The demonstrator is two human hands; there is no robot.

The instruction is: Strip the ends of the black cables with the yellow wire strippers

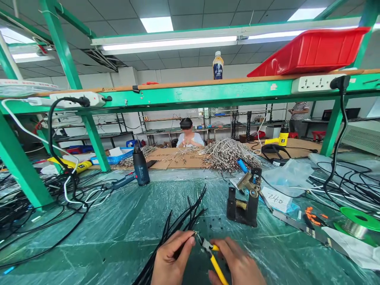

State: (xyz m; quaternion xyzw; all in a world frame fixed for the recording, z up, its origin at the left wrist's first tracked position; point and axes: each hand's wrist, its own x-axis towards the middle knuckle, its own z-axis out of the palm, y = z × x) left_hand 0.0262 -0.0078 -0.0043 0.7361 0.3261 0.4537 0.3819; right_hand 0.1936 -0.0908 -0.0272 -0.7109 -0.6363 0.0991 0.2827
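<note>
Two hands show only in part from where I stand: the left hand [173, 261] and the right hand [242, 263] are both cut off by the bottom edge, at lower centre. The left one's remaining fingers are hidden behind its thumb and forefinger, which are pinched together on the tip of one thin black cable [194, 234]; that tip is too small for me to read clearly. Fingers of the right hand hide much of one handle of the yellow-handled metal cutters [219, 270] it grips, the handles somewhat spread. Whether the blades touch the cable, I can't tell. The tip sits right at the left fingertips, to the left of the right hand, with the cutters' head reaching across the gap between. A loose bundle of long black cables [152, 259] lies just left of and beyond the left hand, its near end lost past the bottom edge. Beyond the right hand, right of centre, stands a black metal holder [251, 213] with a brass-coloured roll [241, 204]. Near mid-frame, a seated person [190, 138] has hands too small to make out
</note>
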